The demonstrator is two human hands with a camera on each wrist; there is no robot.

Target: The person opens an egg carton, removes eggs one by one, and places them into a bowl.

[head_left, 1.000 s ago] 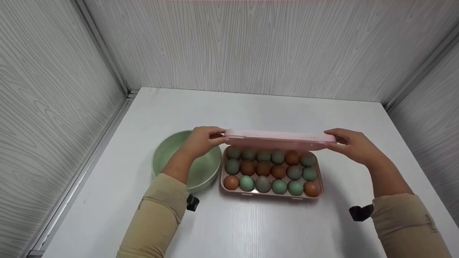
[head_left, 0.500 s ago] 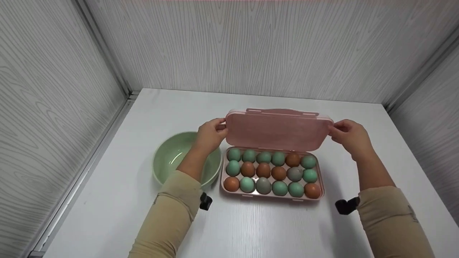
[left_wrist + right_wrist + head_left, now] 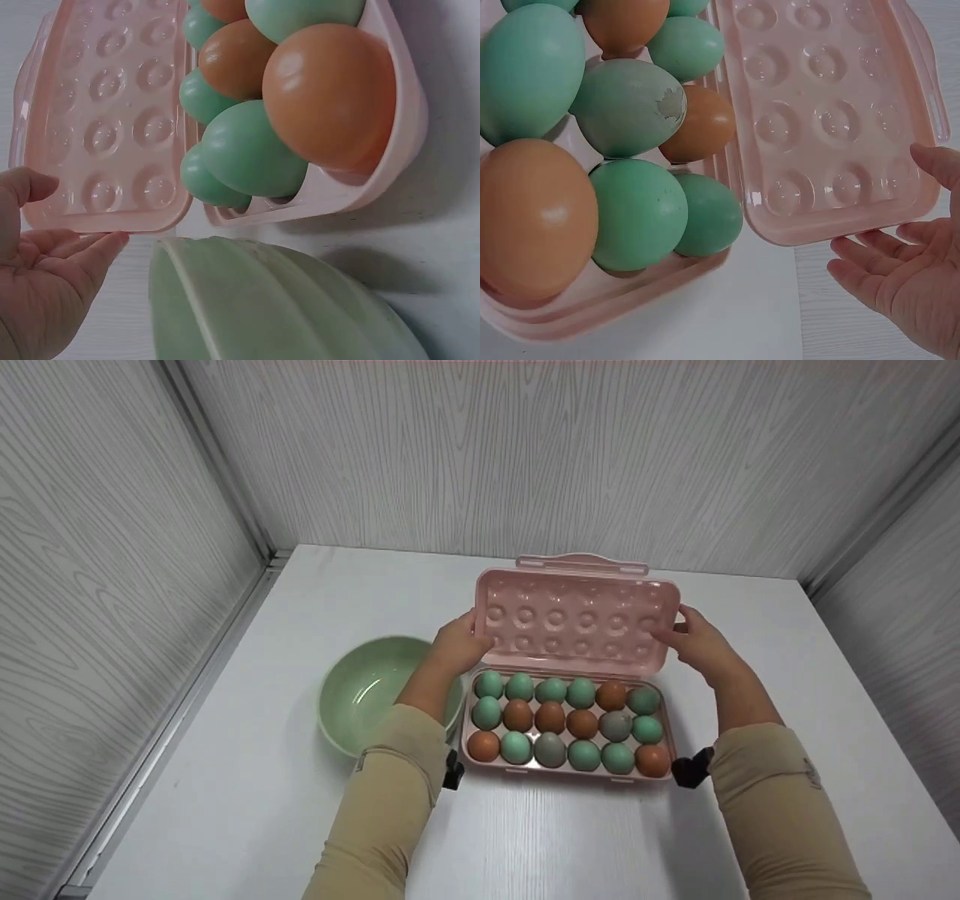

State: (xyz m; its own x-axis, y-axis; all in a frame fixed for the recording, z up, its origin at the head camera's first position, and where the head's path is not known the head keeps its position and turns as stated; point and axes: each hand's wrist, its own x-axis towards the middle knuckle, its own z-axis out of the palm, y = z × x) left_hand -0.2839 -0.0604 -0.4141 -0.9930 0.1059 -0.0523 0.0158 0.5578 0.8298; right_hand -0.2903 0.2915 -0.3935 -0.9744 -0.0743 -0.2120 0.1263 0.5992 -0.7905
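Observation:
A pink plastic egg box (image 3: 568, 772) stands on the table, filled with rows of green, brown and greyish eggs (image 3: 550, 716). Its hinged lid (image 3: 577, 619) is tipped up and back, with the dimpled inside facing me. My left hand (image 3: 459, 646) holds the lid's left end, thumb over the inner side and fingers at the outer edge. At the opposite end my right hand (image 3: 703, 646) grips the lid in the same way, its fingers (image 3: 862, 255) along the edge. One greyish egg (image 3: 630, 107) shows a cracked patch.
A light green bowl (image 3: 367, 690) sits just left of the egg box, partly under my left forearm. Wood-grain panels (image 3: 480, 457) enclose the white table (image 3: 525, 840) at the back and sides.
The lid has swung from low over the back row of eggs up and backward, showing its dimpled inside. Both hands have travelled with it, and the forearms have drawn closer together.

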